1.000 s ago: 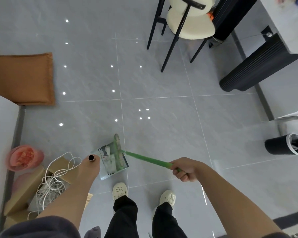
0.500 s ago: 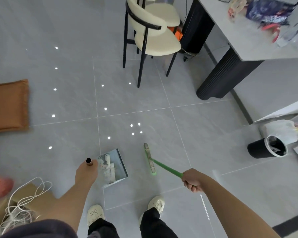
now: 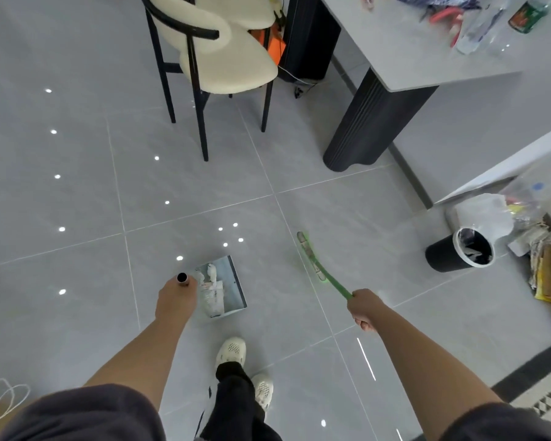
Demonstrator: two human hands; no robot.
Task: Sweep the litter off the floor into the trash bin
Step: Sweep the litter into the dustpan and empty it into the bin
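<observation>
Since a moment before, the broom (image 3: 309, 256) had swung farther to the right, away from the dustpan (image 3: 228, 288), and the trash bin (image 3: 452, 254) looked nearer. The left hand (image 3: 175, 302) had its grip curled round the dark top of the dustpan's handle. I could not tell if the dustpan touched the grey floor (image 3: 77, 192). White litter (image 3: 211, 281) lay inside the dustpan. The right hand (image 3: 365, 308) had its grip wrapped tight round the green stick of the broom. The broom's head was low, between the dustpan and the trash bin. The black trash bin stood on the floor at the right, well apart from the dustpan. A cream chair (image 3: 229, 58) and a grey bench (image 3: 427, 52) stood on the far side.
</observation>
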